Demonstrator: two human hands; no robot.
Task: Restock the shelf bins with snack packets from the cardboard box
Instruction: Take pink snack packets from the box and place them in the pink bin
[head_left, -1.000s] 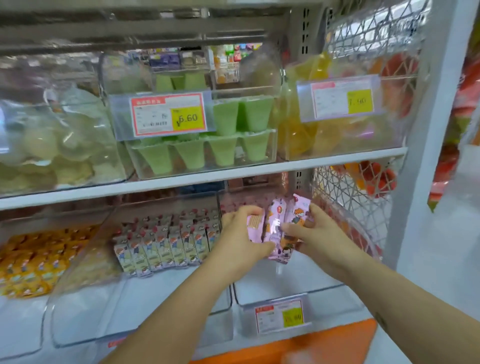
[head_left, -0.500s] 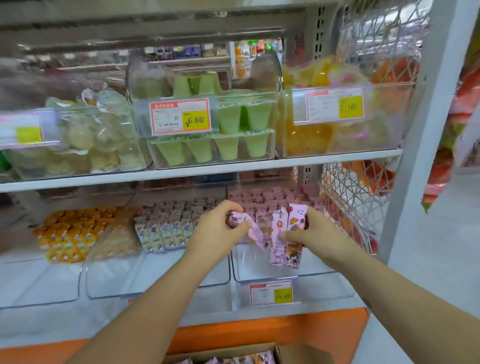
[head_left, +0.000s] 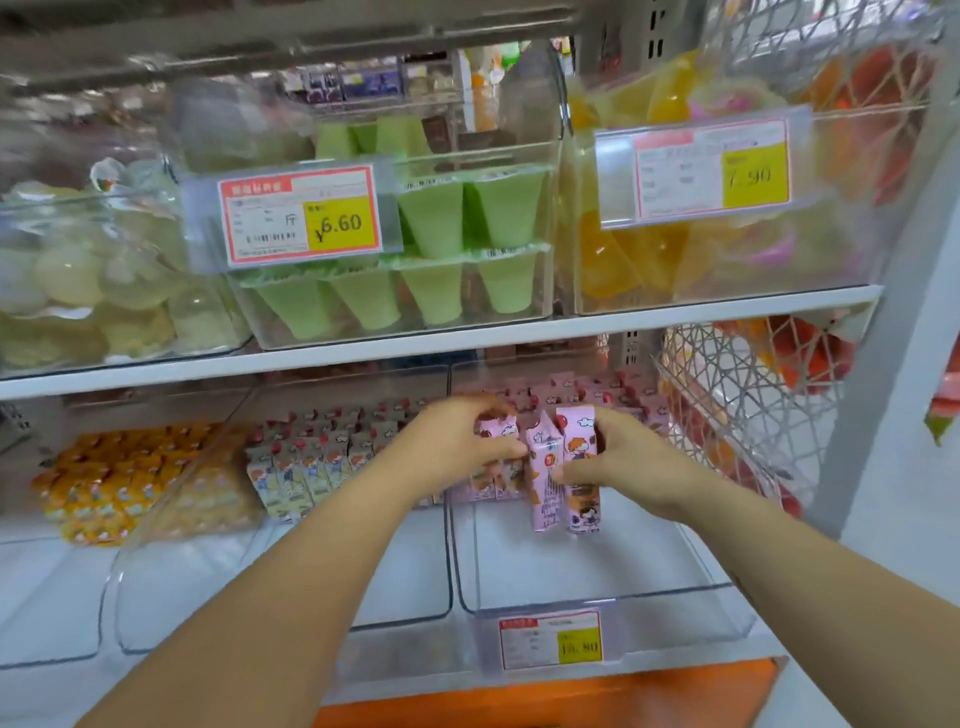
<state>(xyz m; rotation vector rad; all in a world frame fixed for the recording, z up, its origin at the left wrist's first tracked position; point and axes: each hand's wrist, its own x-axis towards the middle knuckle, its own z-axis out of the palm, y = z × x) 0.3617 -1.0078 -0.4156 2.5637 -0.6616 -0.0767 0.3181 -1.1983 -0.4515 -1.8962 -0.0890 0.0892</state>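
Pink printed snack packets (head_left: 563, 467) stand upright at centre frame inside the clear plastic shelf bin (head_left: 623, 566). Right hand (head_left: 628, 467) grips two; left hand (head_left: 452, 447) pinches another. Advise pressing them flush against the back row (head_left: 618, 392), labels forward, before releasing.

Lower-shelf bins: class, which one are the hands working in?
The right bin: the left hand and right hand grip pink packets in it. The middle bin holds blue-and-cream packets, the left bin yellow packets.

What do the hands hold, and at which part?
The right hand pinches two upright pink packets around their middle; the left hand grips a third packet near its top.
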